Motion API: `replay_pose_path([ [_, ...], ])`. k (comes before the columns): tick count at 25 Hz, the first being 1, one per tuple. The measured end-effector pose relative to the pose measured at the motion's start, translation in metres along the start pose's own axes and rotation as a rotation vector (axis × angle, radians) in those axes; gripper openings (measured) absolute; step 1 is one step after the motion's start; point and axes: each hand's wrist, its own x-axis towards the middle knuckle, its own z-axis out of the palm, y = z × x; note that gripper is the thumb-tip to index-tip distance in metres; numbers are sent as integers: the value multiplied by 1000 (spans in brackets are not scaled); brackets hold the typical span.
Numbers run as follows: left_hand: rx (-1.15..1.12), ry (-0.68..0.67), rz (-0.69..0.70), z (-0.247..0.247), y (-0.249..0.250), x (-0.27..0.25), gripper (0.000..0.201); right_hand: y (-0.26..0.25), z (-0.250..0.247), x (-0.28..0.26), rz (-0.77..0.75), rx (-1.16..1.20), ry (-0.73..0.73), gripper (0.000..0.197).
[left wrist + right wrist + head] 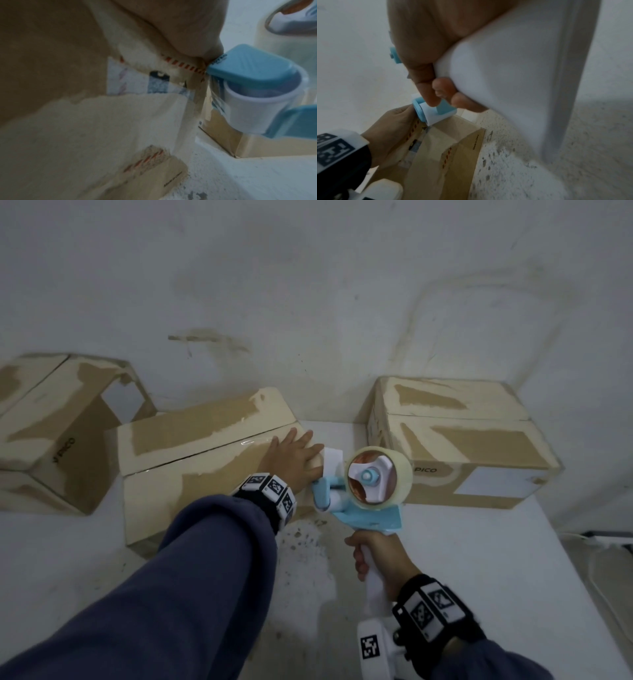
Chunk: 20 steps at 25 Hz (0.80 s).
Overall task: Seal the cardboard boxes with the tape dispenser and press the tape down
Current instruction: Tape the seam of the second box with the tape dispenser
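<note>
The middle cardboard box (191,453) lies on the white table, a clear strip of tape along its top seam. My left hand (294,457) rests flat on the box's right end with straight fingers. My right hand (376,559) grips the white handle of the blue tape dispenser (363,494), whose clear tape roll (376,474) stands just right of the box. In the left wrist view the dispenser's blue head (254,67) touches the box's top right edge. The right wrist view shows the roller (428,113) at the box's end face (440,155).
A second box (472,440) marked PICO stands to the right, close behind the tape roll. A third box (51,429) with a torn flap lies at the far left. A grey wall rises behind. The table's right edge (565,559) runs near my right wrist.
</note>
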Motion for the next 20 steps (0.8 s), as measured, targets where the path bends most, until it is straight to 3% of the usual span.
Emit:
replay_pose_path([
  [8, -10, -24, -1, -2, 2, -1, 61, 9, -8, -10, 135, 73, 21, 16],
  [10, 19, 2, 2, -4, 1, -1, 62, 19, -16, -6, 82, -7, 58, 19],
  [15, 126, 24, 48, 2, 6, -5, 62, 22, -49, 5, -164, -475, 162, 14],
  [17, 103, 36, 23, 4, 9, -2, 65, 26, -72, 10, -190, -876, 79, 21],
  [20, 78, 72, -9, 12, 12, -2, 73, 36, -91, 18, -314, -1430, -147, 52],
])
